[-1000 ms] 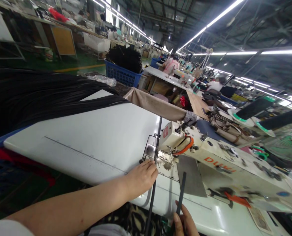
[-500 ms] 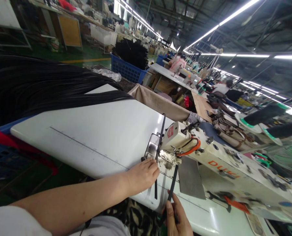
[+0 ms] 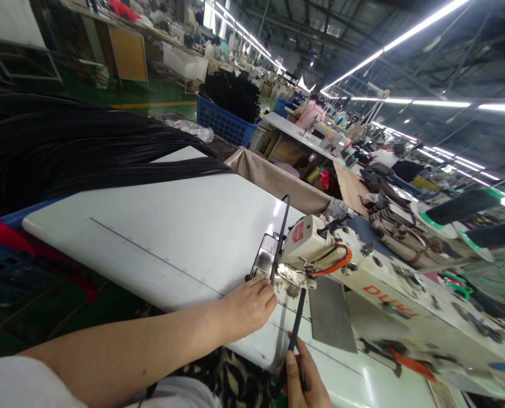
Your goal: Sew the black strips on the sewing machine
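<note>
My left hand (image 3: pixel 249 305) rests on the white sewing table beside the needle area, its fingers bent and pressed together at the near end of a narrow black strip (image 3: pixel 283 224). That strip runs away past the head of the sewing machine (image 3: pixel 309 237) and curls up at its far end. Under the fingertips its exact hold is partly hidden. At the table's near edge my right hand (image 3: pixel 306 377) pinches a second black strip (image 3: pixel 298 317) between thumb and fingers. This one stretches up to the presser foot, beside a metal plate (image 3: pixel 264 256).
A large bundle of black strips (image 3: pixel 86 141) drapes over the table's left side. Behind the table hangs a beige cloth trough (image 3: pixel 273 178). A blue basket (image 3: pixel 225 119) of black pieces stands beyond, and thread cones (image 3: pixel 465 207) are at the right.
The strip under my left hand has slid away from me; its loose tail below the fingers no longer shows. My right hand keeps its pinch and has barely moved.
</note>
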The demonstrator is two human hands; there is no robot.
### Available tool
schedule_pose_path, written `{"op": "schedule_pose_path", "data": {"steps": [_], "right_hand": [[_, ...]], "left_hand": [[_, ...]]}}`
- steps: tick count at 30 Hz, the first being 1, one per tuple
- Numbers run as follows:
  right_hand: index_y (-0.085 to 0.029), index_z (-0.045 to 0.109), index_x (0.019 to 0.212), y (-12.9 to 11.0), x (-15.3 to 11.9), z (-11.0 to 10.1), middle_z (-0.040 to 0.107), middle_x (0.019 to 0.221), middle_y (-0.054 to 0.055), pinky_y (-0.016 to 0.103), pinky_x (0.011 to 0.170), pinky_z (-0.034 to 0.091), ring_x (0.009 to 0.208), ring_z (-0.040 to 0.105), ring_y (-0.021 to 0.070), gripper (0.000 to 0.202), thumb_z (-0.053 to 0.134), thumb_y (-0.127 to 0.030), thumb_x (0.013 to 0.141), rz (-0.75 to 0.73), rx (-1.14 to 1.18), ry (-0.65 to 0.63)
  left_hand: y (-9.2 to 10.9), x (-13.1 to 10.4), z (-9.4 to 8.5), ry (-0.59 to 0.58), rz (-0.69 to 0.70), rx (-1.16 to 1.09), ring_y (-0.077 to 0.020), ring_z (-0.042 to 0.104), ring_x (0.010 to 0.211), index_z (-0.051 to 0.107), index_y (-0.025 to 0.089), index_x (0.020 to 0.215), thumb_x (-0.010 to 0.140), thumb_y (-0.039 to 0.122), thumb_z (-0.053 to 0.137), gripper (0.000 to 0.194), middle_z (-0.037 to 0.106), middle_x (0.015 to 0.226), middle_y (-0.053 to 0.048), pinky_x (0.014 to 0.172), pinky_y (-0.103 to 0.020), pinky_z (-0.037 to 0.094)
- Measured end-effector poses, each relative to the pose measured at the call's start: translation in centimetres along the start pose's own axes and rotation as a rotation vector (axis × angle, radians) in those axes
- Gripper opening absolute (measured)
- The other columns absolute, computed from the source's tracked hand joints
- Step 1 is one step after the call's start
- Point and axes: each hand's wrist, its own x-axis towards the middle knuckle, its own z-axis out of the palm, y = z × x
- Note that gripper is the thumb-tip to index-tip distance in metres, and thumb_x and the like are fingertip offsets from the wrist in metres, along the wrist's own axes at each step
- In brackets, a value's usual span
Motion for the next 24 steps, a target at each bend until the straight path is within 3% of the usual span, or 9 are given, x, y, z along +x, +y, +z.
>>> {"op": "schedule_pose_path", "data": {"steps": [4,9,13,19,24], "right_hand": [[-0.015,0.073,0.128,-0.2,-0.1,0.1,0.076,0.092,0.009,0.027,0.072,0.058,0.085,0.072,0.0242,0.070,0.054,-0.072,0.093,-0.019,0.005,-0.004],[-0.016,0.074,0.125,-0.7,-0.3,0.1,0.076,0.111,0.012,0.031,0.090,0.058,0.105,0.072,0.0276,0.067,0.053,-0.071,0.094,-0.084,0.001,0.001],[-0.016,0.072,0.129,-0.9,-0.6,0.2,0.077,0.112,0.011,0.031,0.094,0.057,0.105,0.073,0.0268,0.063,0.053,-0.067,0.097,-0.071,0.024,-0.014],[-0.017,0.070,0.132,-0.8,-0.5,0.0,0.074,0.123,0.010,0.031,0.103,0.054,0.119,0.069,0.0266,0.055,0.055,-0.059,0.099,-0.060,0.062,-0.103],[-0.016,0.069,0.133,-0.5,-0.3,-0.2,0.073,0.126,0.011,0.030,0.100,0.057,0.120,0.069,0.0263,0.051,0.057,-0.052,0.100,-0.102,0.051,-0.123]], "left_hand": [[-0.1,0.0,-0.1,0.045,-0.013,-0.005,-0.0240,0.066,0.114,0.066,0.010,0.108,0.098,0.012,0.049,0.020,0.070,0.110,-0.012,0.116,-0.039,0.043],[-0.7,-0.1,0.4,-0.027,-0.122,-0.113,-0.0239,0.061,0.127,0.065,0.011,0.115,0.098,0.013,0.053,0.021,0.070,0.123,-0.011,0.121,-0.040,0.038],[-1.4,0.2,1.2,-0.043,-0.226,-0.241,-0.0249,0.054,0.138,0.064,0.016,0.118,0.099,0.019,0.056,0.021,0.068,0.132,-0.009,0.123,-0.044,0.037],[-2.6,1.2,1.2,-0.100,-0.298,-0.343,-0.0277,0.053,0.140,0.066,0.017,0.118,0.094,0.019,0.065,0.024,0.068,0.134,-0.006,0.122,-0.045,0.040],[-2.8,1.4,1.0,-0.134,-0.343,-0.377,-0.0291,0.047,0.144,0.065,0.020,0.121,0.095,0.017,0.062,0.026,0.066,0.138,-0.005,0.123,-0.050,0.037]]}}
